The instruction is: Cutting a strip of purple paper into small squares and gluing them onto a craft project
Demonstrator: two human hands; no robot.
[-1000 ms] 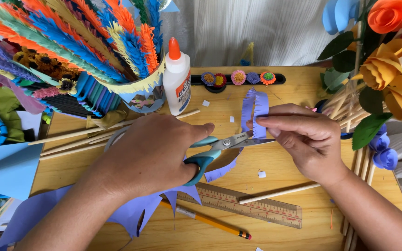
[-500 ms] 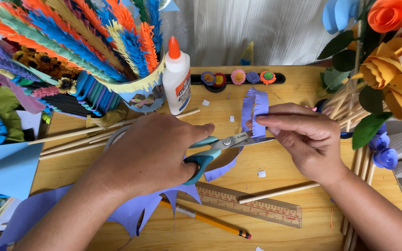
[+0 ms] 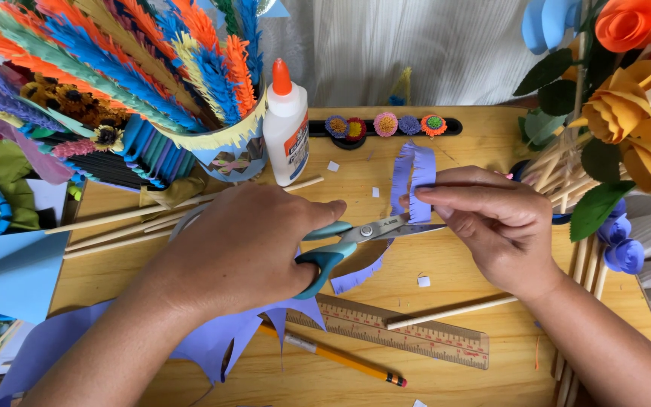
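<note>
1. Ruler (image 3: pixel 408 332) and pencil (image 3: pixel 340 358) lie nearest on the table (image 3: pixel 476 139).
2. Left hand (image 3: pixel 246 245) grips teal scissors (image 3: pixel 356 241), blades pointing right.
3. Right hand (image 3: pixel 491 222) pinches the purple paper strip (image 3: pixel 412 177) upright, across the blades.
4. Glue bottle (image 3: pixel 285 128) stands beyond.

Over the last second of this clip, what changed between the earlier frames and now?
Almost nothing. The left hand still works the scissors at the purple paper strip, which the right hand still pinches; neither hand took hold of or let go of anything. Any blade movement is too slight to tell. Glue bottle, ruler, pencil and sticks lie as before.
</note>
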